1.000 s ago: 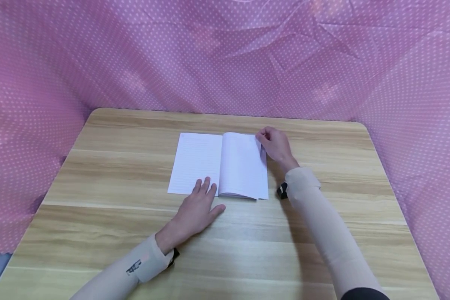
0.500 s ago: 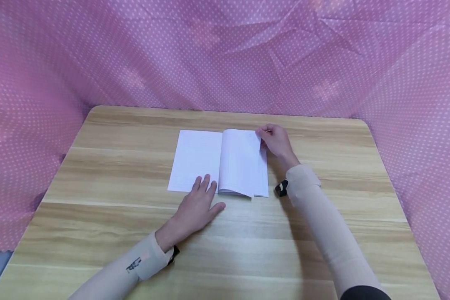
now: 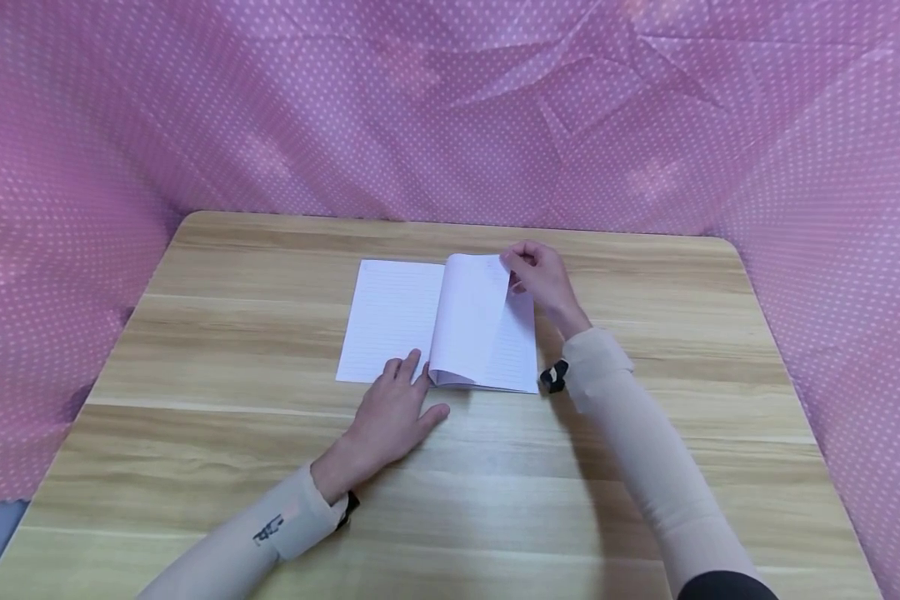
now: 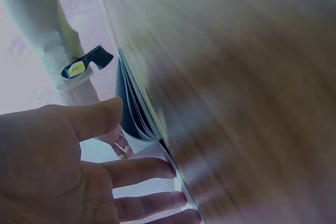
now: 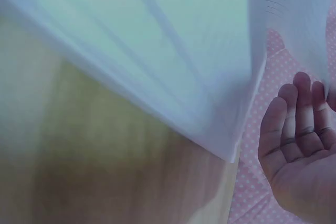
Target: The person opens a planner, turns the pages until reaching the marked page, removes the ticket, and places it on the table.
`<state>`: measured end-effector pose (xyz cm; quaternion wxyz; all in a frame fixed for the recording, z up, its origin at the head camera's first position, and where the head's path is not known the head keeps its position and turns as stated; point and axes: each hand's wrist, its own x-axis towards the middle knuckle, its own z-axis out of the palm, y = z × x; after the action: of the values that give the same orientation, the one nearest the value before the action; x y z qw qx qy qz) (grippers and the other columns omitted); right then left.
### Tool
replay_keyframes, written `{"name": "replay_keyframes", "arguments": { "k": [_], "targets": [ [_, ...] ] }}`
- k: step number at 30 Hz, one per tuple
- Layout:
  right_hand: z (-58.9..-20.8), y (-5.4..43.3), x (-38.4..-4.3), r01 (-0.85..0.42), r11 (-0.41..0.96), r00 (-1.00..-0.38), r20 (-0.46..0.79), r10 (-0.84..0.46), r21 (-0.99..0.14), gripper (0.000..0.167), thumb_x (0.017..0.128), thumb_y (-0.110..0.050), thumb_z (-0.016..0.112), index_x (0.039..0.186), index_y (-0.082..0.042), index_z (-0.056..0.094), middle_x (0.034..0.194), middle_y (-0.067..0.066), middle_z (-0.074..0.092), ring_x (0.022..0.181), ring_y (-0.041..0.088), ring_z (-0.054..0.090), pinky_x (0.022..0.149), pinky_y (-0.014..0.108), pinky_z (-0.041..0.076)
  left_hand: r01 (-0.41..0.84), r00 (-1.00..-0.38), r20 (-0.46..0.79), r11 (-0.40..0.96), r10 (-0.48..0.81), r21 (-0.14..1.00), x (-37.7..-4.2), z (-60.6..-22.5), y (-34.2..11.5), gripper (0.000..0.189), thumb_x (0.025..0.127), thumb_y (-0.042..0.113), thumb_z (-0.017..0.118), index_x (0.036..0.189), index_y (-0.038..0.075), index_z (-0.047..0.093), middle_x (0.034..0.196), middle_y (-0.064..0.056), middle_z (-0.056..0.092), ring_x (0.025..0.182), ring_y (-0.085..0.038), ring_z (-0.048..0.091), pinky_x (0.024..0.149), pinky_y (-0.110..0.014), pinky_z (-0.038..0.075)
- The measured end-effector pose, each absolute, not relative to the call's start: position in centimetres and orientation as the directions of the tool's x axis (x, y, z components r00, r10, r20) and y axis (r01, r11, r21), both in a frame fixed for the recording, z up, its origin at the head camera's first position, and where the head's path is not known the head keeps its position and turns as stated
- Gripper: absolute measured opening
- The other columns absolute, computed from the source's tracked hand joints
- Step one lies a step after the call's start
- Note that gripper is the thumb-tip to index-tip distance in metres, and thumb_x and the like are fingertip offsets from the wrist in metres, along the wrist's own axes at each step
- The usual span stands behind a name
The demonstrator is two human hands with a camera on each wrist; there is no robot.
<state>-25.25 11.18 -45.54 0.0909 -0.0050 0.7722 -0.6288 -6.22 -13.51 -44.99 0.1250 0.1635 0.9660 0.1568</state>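
An open notebook [image 3: 393, 312] with white ruled pages lies on the wooden table. My left hand [image 3: 393, 412] rests at its near edge, fingers spread and fairly straight, their tips on the lower part of the left page. Up at the far right corner, my right hand [image 3: 543, 279] pinches a lifted page [image 3: 468, 312] between thumb and forefinger. That page bows upward from the spine, with the ruled page [image 3: 516, 346] beneath it showing. In the right wrist view the remaining fingers [image 5: 289, 124] of the right hand are loosely bent below the raised paper [image 5: 302, 24].
The light wood table [image 3: 217, 333] extends around the notebook on all sides. A pink cloth with white dots [image 3: 450, 125] hangs behind and along both sides. Dark wrist-worn devices [image 3: 553, 377] sit at the sleeve cuffs.
My right hand has moved slightly left and up, pulling the page's corner along. The page curls higher and uncovers more of the sheet below. The left hand has stayed nearly in place.
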Motion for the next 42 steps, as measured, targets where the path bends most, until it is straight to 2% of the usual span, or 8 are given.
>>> {"name": "replay_keyframes", "arguments": {
  "k": [4, 14, 21, 27, 33, 36, 38, 42],
  "targets": [
    [-45.8, 10.8, -25.0, 0.075, 0.185, -0.988, -0.098, -0.116, -0.98, 0.017, 0.109, -0.019, 0.069, 0.111, -0.002, 0.072, 0.094, 0.006, 0.067, 0.082, 0.023, 0.065, 0.073, 0.032, 0.06, 0.275, -0.915, -0.195, 0.899, 0.354, 0.339, -6.3, -45.0, -13.5, 0.067, 0.109, 0.043, 0.067, 0.151, -0.009, 0.059, 0.164, -0.035, 0.039, 0.143, -0.05, 0.045, 0.114, -0.058, 0.046],
    [-46.0, 9.7, -24.9, 0.047, 0.113, -0.994, -0.058, -0.096, -0.992, 0.016, 0.109, -0.016, 0.068, 0.112, 0.0, 0.072, 0.095, 0.004, 0.067, 0.078, 0.016, 0.064, 0.071, 0.029, 0.059, 0.287, -0.922, -0.149, 0.89, 0.357, 0.355, -6.1, -45.3, -13.7, 0.065, 0.108, 0.04, 0.071, 0.148, -0.01, 0.061, 0.158, -0.036, 0.045, 0.142, -0.05, 0.047, 0.111, -0.059, 0.049],
    [-46.3, 8.9, -24.9, 0.072, 0.066, -0.992, -0.078, -0.098, -0.995, 0.019, 0.108, -0.011, 0.067, 0.115, 0.006, 0.07, 0.092, 0.001, 0.068, 0.076, 0.016, 0.065, 0.072, 0.028, 0.057, 0.318, -0.908, -0.158, 0.885, 0.387, 0.34, -5.6, -45.4, -14.0, 0.072, 0.107, 0.042, 0.071, 0.155, -0.009, 0.054, 0.159, -0.037, 0.046, 0.15, -0.052, 0.041, 0.123, -0.058, 0.036],
    [-46.7, 8.2, -24.9, 0.072, 0.039, -0.992, -0.076, -0.103, -0.997, 0.015, 0.107, -0.009, 0.068, 0.113, 0.005, 0.071, 0.091, 0.0, 0.069, 0.076, 0.016, 0.064, 0.071, 0.026, 0.056, 0.311, -0.907, -0.167, 0.883, 0.386, 0.35, -5.2, -45.5, -14.2, 0.075, 0.107, 0.042, 0.071, 0.159, -0.007, 0.049, 0.164, -0.032, 0.044, 0.154, -0.054, 0.035, 0.122, -0.064, 0.034],
    [-46.8, 7.4, -24.8, 0.073, 0.047, -0.991, -0.078, -0.112, -0.996, 0.014, 0.107, -0.009, 0.068, 0.111, 0.004, 0.071, 0.093, 0.001, 0.07, 0.08, 0.017, 0.065, 0.072, 0.025, 0.057, 0.342, -0.906, -0.12, 0.869, 0.406, 0.358, -4.7, -45.5, -14.2, 0.083, 0.106, 0.04, 0.073, 0.161, -0.014, 0.04, 0.166, -0.034, 0.039, 0.154, -0.047, 0.039, 0.126, -0.056, 0.031],
    [-46.8, 7.0, -24.7, 0.066, 0.047, -0.991, -0.071, -0.116, -0.997, 0.015, 0.107, -0.009, 0.068, 0.112, 0.005, 0.071, 0.094, 0.002, 0.071, 0.081, 0.016, 0.065, 0.073, 0.025, 0.057, 0.335, -0.911, -0.113, 0.873, 0.396, 0.356, -4.3, -45.1, -14.1, 0.086, 0.107, 0.04, 0.073, 0.161, -0.017, 0.036, 0.167, -0.035, 0.036, 0.155, -0.048, 0.036, 0.128, -0.053, 0.029],
    [-46.9, 6.8, -24.8, 0.061, 0.046, -0.99, -0.066, -0.122, -0.997, 0.015, 0.107, -0.009, 0.068, 0.112, 0.005, 0.071, 0.095, 0.002, 0.071, 0.081, 0.015, 0.066, 0.073, 0.024, 0.057, 0.32, -0.918, -0.115, 0.88, 0.379, 0.35, -3.8, -44.6, -13.9, 0.084, 0.107, 0.04, 0.072, 0.157, -0.019, 0.039, 0.164, -0.037, 0.039, 0.153, -0.05, 0.039, 0.126, -0.053, 0.033],
    [-46.8, 6.4, -24.8, 0.06, 0.057, -0.988, -0.067, -0.136, -0.997, 0.015, 0.108, -0.01, 0.069, 0.112, 0.004, 0.071, 0.093, 0.002, 0.071, 0.08, 0.015, 0.067, 0.072, 0.024, 0.057, 0.333, -0.922, -0.064, 0.869, 0.381, 0.366, -2.7, -43.3, -13.1, 0.066, 0.108, 0.04, 0.07, 0.138, -0.019, 0.062, 0.144, -0.036, 0.061, 0.137, -0.047, 0.058, 0.109, -0.054, 0.053]
  ]
}}
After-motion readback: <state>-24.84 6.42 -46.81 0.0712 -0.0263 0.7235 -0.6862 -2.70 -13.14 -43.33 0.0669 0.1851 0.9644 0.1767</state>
